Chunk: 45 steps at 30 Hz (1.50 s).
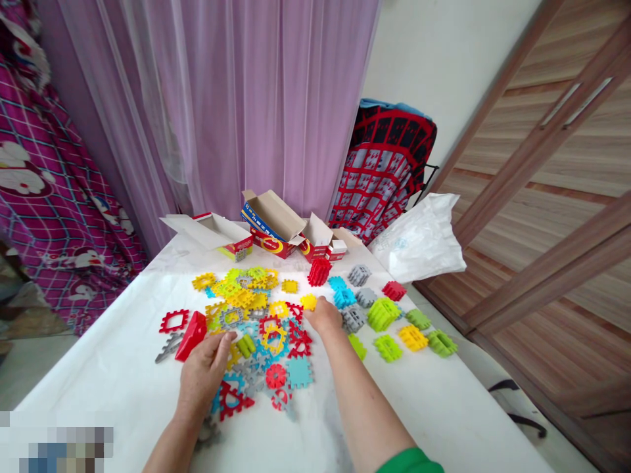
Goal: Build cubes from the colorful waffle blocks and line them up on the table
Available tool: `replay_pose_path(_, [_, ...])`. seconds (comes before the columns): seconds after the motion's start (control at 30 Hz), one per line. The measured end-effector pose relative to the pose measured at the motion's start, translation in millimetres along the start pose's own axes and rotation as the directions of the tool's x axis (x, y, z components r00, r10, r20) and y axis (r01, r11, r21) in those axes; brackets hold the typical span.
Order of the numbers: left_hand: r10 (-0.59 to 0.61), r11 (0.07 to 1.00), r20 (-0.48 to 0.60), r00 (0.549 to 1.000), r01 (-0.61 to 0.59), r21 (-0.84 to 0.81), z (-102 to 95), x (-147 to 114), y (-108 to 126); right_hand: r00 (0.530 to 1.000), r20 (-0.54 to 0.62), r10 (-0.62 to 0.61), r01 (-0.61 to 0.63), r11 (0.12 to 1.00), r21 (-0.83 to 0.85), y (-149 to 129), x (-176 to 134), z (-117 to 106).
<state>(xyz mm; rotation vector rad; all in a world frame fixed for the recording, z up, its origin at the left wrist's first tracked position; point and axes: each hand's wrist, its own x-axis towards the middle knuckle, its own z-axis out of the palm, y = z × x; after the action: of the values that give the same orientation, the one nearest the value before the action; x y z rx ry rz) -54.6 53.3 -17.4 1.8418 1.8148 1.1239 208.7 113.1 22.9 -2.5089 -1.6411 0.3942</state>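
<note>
My left hand [204, 371] is over the left side of a mixed pile of toothed plastic building pieces, its fingers curled and their tips mostly hidden. Just beyond it stands a smooth red piece [191, 336]. A lime-green piece [245, 345] lies beside the thumb; I cannot make out whether the hand grips anything. My right hand [326, 316] reaches to the pile's right edge, closed on a small yellow toothed building piece [309, 302]. Between the hands lie red, blue, grey and yellow pieces, among them a pale blue square [300, 372] and a red disc [276, 376].
Grouped by colour on the right are a red stack [319, 271], blue pieces [342, 292], grey pieces [353, 319], a lime stack [383, 315] and a yellow stack [413, 337]. Opened cardboard boxes [273, 220] stand behind, with a white plastic bag [419, 240] at the back right.
</note>
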Motion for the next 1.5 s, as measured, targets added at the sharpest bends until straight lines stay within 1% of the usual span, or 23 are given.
replay_pose_path(0.23, [-0.007,1.000,-0.004,1.000,0.007,0.001,-0.8,-0.4,3.9,1.000,0.005,0.016,-0.016,1.000,-0.005,-1.2,-3.9,-4.0])
replay_pose_path(0.33, [-0.002,1.000,-0.017,1.000,0.001,-0.005,-1.1,-0.6,5.0,0.999,0.025,0.022,-0.022,1.000,-0.011,-0.4,-2.2,-4.0])
replay_pose_path(0.57, [-0.012,1.000,0.002,1.000,0.012,0.014,-1.3,-0.7,3.4,0.998,0.061,0.022,-0.020,1.000,-0.020,-0.4,3.8,-5.6])
replay_pose_path(0.9, [-0.029,1.000,0.020,0.999,0.029,-0.005,1.0,-0.8,2.1,0.997,0.065,0.034,-0.033,0.999,-0.017,-0.4,5.6,-6.0])
replay_pose_path(1.07, [-0.032,0.999,0.010,0.999,0.033,-0.013,1.6,-1.7,0.6,0.999,0.034,0.025,-0.024,0.999,-0.030,-3.4,-6.3,-13.9])
replay_pose_path(1.13, [-0.033,0.999,0.008,0.999,0.033,-0.011,1.5,-2.1,-0.1,0.999,-0.010,-0.037,0.037,0.999,-0.023,-6.4,-16.9,-15.6])
replay_pose_path(1.17, [-0.034,0.999,0.008,0.999,0.034,-0.009,1.5,-2.3,-0.4,0.995,-0.027,-0.099,0.099,0.995,-0.009,-7.8,-23.0,-14.9])
replay_pose_path(1.2, [-0.035,0.999,0.009,0.999,0.035,-0.008,1.5,-2.3,-0.5,0.983,-0.036,-0.180,0.180,0.984,0.012,-9.2,-29.2,-13.1])
replay_pose_path(1.27, [-0.037,0.999,0.012,0.999,0.037,-0.007,1.4,-2.5,-0.6,0.941,-0.030,-0.337,0.338,0.939,0.061,-11.1,-41.0,-6.5])
replay_pose_path(1.3, [-0.038,0.999,0.013,0.999,0.038,-0.008,1.4,-2.5,-0.5,0.922,-0.018,-0.386,0.387,0.919,0.081,-11.7,-45.9,-2.2])
replay_pose_path(1.37, [-0.038,0.999,0.015,0.999,0.038,-0.007,1.5,-2.7,-0.4,0.904,-0.011,-0.428,0.427,0.899,0.102,-12.2,-53.2,6.7])
replay_pose_path(1.5, [-0.004,1.000,0.003,1.000,0.004,0.007,2.1,-2.9,-0.8,0.902,-0.025,-0.431,0.430,0.892,0.140,-13.1,-57.0,19.0])
